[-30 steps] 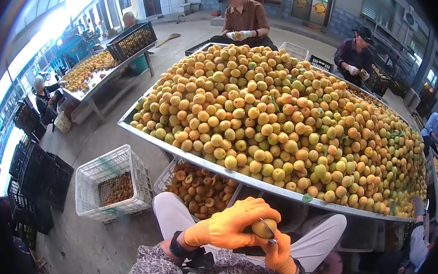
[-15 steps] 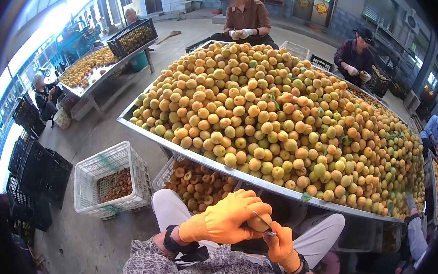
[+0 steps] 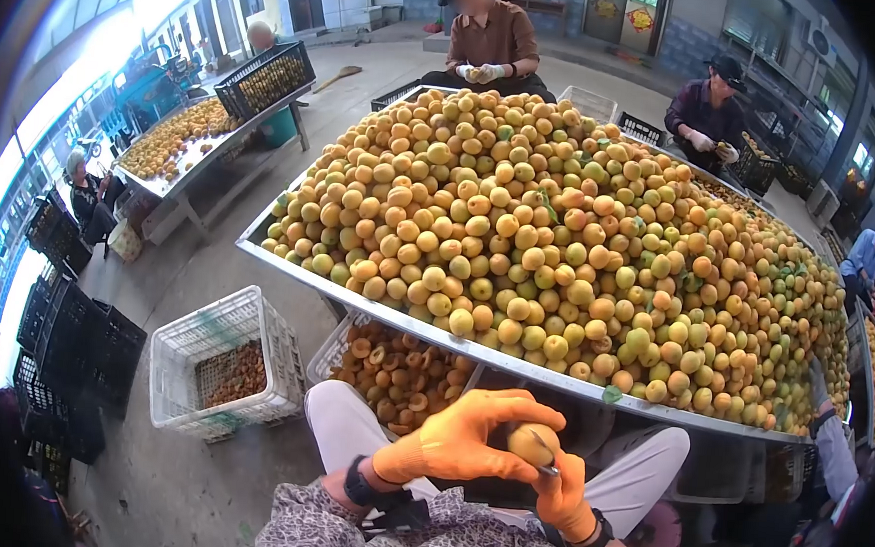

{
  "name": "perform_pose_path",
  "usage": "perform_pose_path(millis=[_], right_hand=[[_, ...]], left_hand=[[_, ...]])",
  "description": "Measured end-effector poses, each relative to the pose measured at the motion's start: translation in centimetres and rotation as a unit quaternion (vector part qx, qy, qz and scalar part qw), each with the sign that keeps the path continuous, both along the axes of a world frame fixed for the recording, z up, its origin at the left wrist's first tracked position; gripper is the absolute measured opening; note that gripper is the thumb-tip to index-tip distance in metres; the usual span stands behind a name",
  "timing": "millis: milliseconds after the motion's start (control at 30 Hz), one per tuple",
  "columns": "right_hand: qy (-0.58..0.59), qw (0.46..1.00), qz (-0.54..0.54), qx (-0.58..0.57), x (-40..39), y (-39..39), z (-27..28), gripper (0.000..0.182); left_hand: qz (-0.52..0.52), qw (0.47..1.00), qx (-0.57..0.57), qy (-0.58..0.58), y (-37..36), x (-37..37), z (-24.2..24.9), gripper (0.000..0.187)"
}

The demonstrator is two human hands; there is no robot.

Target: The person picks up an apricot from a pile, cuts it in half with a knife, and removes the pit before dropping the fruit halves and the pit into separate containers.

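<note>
An apricot (image 3: 531,444) is pinched between the thumb and fingers of my left hand (image 3: 463,434), which wears an orange glove. My right hand (image 3: 565,497), gloved alike, is closed around a small knife (image 3: 550,470); its handle is hidden in the fingers and the blade lies against the fruit. Both hands are above my lap. Just beyond them rises a large heap of apricots (image 3: 520,228) on a metal-edged table (image 3: 404,329). Below the table edge, left of my hands, a crate (image 3: 328,352) holds cut apricot halves (image 3: 401,372).
A white crate (image 3: 174,358) with brown pits (image 3: 231,373) at its bottom stands on the floor at left. Black crates (image 3: 87,352) are stacked farther left. Co-workers (image 3: 494,41) sit around the heap; a grey sleeve (image 3: 833,453) reaches in at right.
My left fingers have spread wider around the apricot, and more of the fruit now shows. The knife blade has shifted from the fruit's side to across its front.
</note>
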State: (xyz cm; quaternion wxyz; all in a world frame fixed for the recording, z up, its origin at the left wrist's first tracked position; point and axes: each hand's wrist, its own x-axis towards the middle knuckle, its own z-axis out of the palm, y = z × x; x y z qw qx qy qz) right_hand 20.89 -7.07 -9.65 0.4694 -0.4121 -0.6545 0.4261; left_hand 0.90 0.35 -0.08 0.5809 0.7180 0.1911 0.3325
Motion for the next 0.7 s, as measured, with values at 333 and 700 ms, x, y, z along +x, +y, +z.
perform_pose_path(millis=[333, 700], right_hand=[[-0.144, 0.988, 0.018, -0.044, 2.5, 0.7, 4.9, 0.037], [0.079, 0.996, -0.017, -0.025, 0.6, 2.1, 4.8, 0.059]], left_hand=[[0.185, 0.931, 0.223, 0.223, -0.1, -1.0, 0.2, 0.050], [0.005, 0.861, -0.464, -0.207, -2.2, 2.1, -4.6, 0.052]])
